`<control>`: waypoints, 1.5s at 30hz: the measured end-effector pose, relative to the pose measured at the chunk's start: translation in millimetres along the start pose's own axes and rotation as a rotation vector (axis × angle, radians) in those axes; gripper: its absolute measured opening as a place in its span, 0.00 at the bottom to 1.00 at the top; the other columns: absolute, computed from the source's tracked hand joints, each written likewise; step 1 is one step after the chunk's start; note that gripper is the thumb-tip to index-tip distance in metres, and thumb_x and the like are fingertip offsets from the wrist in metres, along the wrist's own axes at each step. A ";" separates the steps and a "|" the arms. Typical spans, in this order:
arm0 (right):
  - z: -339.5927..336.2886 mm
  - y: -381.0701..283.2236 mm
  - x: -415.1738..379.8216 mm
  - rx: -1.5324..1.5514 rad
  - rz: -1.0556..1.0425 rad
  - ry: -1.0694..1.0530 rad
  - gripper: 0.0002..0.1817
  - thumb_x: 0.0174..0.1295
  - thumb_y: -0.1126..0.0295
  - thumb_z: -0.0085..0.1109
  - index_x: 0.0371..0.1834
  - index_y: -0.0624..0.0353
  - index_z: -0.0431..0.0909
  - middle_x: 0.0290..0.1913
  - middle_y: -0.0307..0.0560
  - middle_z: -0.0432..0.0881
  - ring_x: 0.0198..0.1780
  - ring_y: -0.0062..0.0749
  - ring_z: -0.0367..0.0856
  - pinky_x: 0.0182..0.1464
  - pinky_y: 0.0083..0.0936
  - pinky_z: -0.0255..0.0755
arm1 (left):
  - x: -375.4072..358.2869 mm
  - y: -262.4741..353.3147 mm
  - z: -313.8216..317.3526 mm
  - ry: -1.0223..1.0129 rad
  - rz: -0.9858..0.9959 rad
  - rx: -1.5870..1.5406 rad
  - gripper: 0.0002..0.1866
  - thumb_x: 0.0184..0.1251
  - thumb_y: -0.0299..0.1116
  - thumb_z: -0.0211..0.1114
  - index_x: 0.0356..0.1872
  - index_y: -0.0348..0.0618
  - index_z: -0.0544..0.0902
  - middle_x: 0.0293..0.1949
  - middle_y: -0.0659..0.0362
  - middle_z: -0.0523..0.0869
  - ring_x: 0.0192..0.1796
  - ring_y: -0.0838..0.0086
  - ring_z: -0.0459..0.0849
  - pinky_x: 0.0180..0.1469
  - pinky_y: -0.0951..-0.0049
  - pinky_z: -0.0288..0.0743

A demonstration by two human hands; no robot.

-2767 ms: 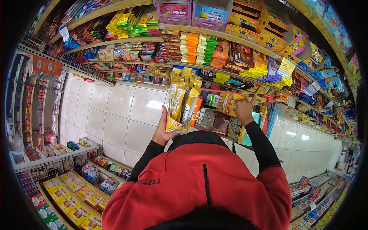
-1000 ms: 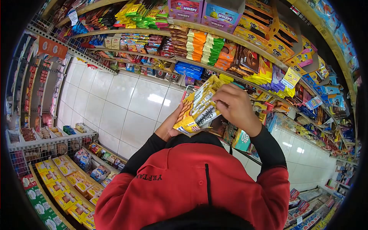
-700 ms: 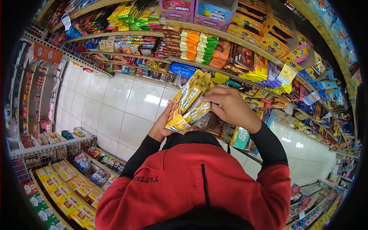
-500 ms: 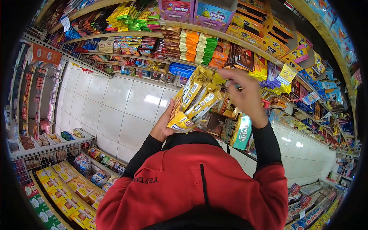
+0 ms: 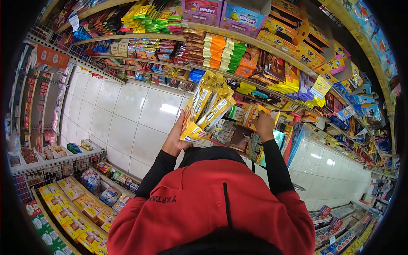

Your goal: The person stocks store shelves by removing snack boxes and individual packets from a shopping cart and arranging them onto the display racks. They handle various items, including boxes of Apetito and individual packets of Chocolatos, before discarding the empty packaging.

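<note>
My left hand (image 5: 175, 135) grips a yellow display box (image 5: 193, 132) from its left side and underneath. Several yellow snack packets (image 5: 214, 102) stand tilted in that box, their printed labels and barcodes towards me. To the right, my right hand (image 5: 264, 125) is lowered over a basket of goods, its fingers curled. A yellow wrapper or carton piece (image 5: 263, 109) shows at the fingertips; exactly what they hold is hidden. Around this hand in the basket lie a dark brown box (image 5: 241, 139) and a teal box (image 5: 279, 138).
Shelves of wrapped snacks curve across the top, with purple Whizpy boxes (image 5: 242, 19) and orange-and-white packets (image 5: 213, 51). Clear plastic (image 5: 299, 142) hangs by the basket's right side. A wire rack (image 5: 55, 163) and yellow cartons (image 5: 63, 212) stand at the lower left. White tiles (image 5: 123, 114) cover the floor.
My right hand has moved down and away from the yellow packets to the basket. The display box in my left hand has shifted slightly left.
</note>
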State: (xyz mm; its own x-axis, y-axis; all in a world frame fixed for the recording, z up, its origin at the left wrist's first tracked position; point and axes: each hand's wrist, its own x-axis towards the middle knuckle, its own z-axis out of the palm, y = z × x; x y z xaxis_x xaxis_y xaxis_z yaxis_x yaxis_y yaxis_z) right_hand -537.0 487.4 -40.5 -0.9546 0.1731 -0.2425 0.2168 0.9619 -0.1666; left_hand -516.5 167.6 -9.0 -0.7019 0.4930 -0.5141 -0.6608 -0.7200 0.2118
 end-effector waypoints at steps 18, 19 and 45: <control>33.1 9.0 -7.0 0.300 -0.051 0.346 0.18 0.44 0.75 0.65 0.41 0.64 0.76 0.33 0.61 0.81 0.37 0.55 0.80 0.41 0.43 0.73 | -2.3 -8.9 3.8 -0.048 -0.023 0.033 0.33 0.67 0.61 0.44 0.65 0.49 0.64 0.58 0.51 0.75 0.58 0.59 0.76 0.58 0.50 0.71; 30.1 5.9 -7.6 0.274 -0.026 0.323 0.18 0.43 0.75 0.65 0.40 0.64 0.76 0.32 0.61 0.81 0.37 0.55 0.80 0.41 0.44 0.74 | -2.9 -9.3 3.4 -0.061 -0.031 0.017 0.33 0.67 0.60 0.46 0.64 0.47 0.65 0.58 0.52 0.75 0.57 0.60 0.77 0.57 0.50 0.72; -81.7 38.9 -12.3 0.321 -0.268 0.278 0.07 0.44 0.79 0.58 0.29 0.62 0.82 0.31 0.57 0.81 0.35 0.50 0.81 0.42 0.36 0.74 | -7.1 -11.7 -1.7 -0.075 -0.023 0.002 0.34 0.65 0.61 0.48 0.64 0.47 0.66 0.57 0.53 0.76 0.55 0.61 0.79 0.55 0.55 0.74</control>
State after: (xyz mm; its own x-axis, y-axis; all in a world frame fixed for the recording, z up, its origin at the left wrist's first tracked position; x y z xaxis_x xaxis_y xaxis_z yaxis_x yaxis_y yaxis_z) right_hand -533.4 539.9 34.1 -0.9942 0.0211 0.1054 -0.0328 0.8742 -0.4845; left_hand -503.3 171.7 -9.3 -0.7046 0.5446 -0.4549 -0.6773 -0.7073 0.2022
